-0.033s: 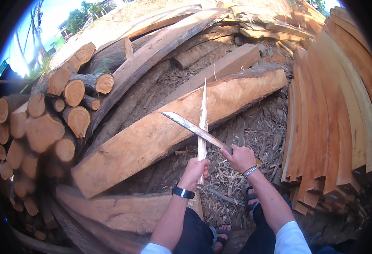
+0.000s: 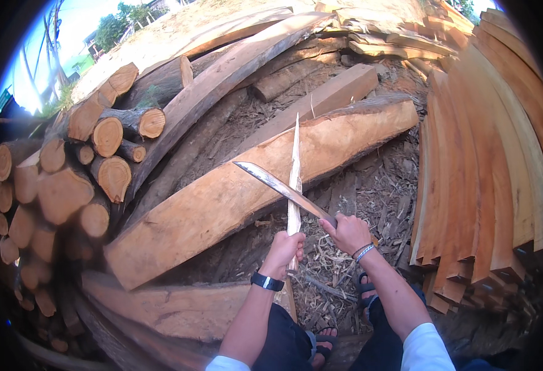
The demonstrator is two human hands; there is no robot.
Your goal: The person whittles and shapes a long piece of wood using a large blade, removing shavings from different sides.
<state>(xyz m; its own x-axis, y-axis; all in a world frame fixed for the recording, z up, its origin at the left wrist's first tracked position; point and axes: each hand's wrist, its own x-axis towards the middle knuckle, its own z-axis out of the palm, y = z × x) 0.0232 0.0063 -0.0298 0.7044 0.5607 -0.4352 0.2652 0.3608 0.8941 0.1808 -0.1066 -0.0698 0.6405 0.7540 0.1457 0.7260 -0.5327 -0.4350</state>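
My left hand (image 2: 282, 252) is closed round the lower part of a pale, split wooden stick (image 2: 295, 166), which stands up from the fist and narrows to a sharp point. A short end shows below the fist. In my right hand (image 2: 350, 234) is the handle of a machete (image 2: 264, 177). Its long blade slants up to the left and crosses the stick above my left hand, appearing to lie against it. Behind both, a thick squared timber (image 2: 203, 201) runs diagonally over the ground.
Cut logs (image 2: 109, 136) are stacked at the left, ends facing me. Long sawn boards (image 2: 475, 179) fill the right side. Wood shavings (image 2: 321, 263) litter the ground by my sandalled feet (image 2: 325, 343). Another timber (image 2: 179, 309) lies at the lower left.
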